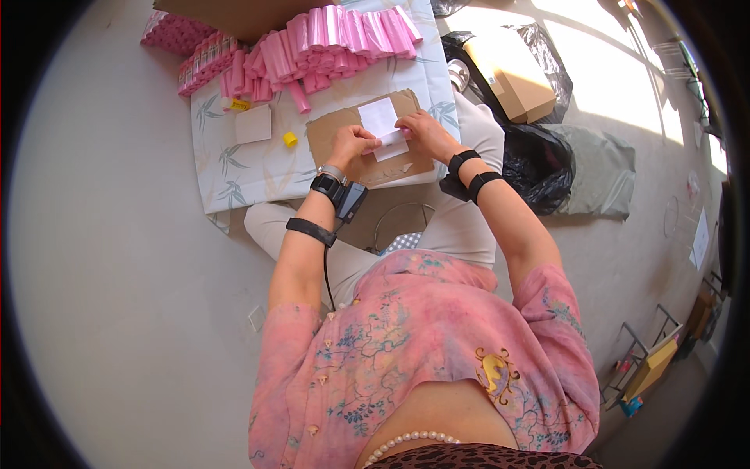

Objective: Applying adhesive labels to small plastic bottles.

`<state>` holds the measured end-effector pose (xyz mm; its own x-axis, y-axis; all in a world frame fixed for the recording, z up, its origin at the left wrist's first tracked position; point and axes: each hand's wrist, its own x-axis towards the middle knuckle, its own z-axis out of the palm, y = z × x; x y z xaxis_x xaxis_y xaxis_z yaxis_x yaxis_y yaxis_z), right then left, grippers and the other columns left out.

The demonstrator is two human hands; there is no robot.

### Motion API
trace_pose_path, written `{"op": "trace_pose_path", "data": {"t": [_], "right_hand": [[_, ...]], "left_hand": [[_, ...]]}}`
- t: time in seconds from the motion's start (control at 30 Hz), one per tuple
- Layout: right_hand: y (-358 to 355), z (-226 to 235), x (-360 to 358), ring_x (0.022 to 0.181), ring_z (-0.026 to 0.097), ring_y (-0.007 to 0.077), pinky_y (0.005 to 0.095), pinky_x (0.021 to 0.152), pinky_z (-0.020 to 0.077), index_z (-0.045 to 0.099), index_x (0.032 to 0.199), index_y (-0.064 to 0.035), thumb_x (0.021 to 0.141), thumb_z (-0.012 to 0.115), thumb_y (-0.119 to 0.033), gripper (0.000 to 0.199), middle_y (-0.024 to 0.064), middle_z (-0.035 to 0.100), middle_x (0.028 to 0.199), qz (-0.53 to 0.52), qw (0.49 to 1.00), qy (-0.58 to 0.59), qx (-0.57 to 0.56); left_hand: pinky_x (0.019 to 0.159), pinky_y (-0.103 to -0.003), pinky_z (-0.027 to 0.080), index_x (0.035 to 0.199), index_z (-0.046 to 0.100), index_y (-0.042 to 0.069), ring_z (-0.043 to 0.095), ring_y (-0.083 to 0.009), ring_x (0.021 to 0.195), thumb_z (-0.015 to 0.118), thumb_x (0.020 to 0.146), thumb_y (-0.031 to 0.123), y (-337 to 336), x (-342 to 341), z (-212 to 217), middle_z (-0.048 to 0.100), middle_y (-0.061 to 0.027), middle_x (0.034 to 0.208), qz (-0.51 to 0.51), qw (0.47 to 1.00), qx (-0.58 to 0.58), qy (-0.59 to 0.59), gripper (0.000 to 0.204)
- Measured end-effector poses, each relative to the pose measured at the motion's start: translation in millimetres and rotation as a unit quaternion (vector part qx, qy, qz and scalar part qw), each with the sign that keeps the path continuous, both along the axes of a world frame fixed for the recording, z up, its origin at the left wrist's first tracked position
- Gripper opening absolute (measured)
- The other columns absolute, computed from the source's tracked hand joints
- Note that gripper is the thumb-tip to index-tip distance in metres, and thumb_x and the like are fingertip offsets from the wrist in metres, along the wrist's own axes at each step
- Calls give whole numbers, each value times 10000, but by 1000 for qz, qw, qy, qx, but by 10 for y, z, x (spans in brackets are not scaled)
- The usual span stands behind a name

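Observation:
Both my hands work over a flat piece of brown cardboard [332, 129] on the table. Between them lies a small pink roll with a white paper strip [392, 140] around its middle. Pink shows at both of its ends. My left hand [355, 145] is closed on the left end, fingers pinched. My right hand [427, 134] pinches the right end. Beyond the roll, a white paper sheet [378, 116] rests on the cardboard. Part of the same or another white paper shows on the near side. My fingers hide some of the roll.
Many shiny pink rolls [336, 39] are heaped at the table's far side, with banded ones [209, 62] left of them. A white paper stack [254, 125], a yellow cap [290, 139] and a yellow tube [238, 105] lie leftward. An open black bag [539, 172] and cardboard box [512, 78] stand right.

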<state>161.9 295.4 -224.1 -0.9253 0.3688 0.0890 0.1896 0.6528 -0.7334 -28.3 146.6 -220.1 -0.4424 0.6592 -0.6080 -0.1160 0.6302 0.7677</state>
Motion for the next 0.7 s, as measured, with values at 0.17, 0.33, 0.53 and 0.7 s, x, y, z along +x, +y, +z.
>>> {"op": "trace_pose_path", "data": {"t": [0.17,0.33,0.53,0.7], "right_hand": [[-20,104,-34,1116,609,347,410,988,516,707,1130,-55,835,670,28,309,116,711,1069,6,999,-36,-11],[23,39,-44,1123,605,352,416,986,511,707,1145,-51,831,663,29,327,124,693,1076,31,998,-50,2],[73,-77,-94,1128,596,361,414,988,502,722,1162,-40,792,655,53,387,139,666,1078,76,995,-61,7],[93,-105,-118,1130,597,365,410,984,502,723,1163,-31,784,654,60,397,158,656,1093,95,993,-65,13]], "left_hand": [[606,-267,496,844,702,-9,637,-137,659,863,773,-6,-9,-58,45,721,-87,789,-19,999,-23,-11,176],[604,-265,502,846,704,-16,644,-143,662,854,778,-16,8,-74,33,724,-99,787,-24,999,-24,-15,164],[631,-272,538,854,705,-21,666,-159,680,854,781,-8,4,-119,-32,731,-114,804,-30,999,-25,-18,167],[620,-272,532,857,701,-25,672,-162,679,851,786,-4,3,-126,-44,734,-121,807,-32,999,-19,-23,167]]}}
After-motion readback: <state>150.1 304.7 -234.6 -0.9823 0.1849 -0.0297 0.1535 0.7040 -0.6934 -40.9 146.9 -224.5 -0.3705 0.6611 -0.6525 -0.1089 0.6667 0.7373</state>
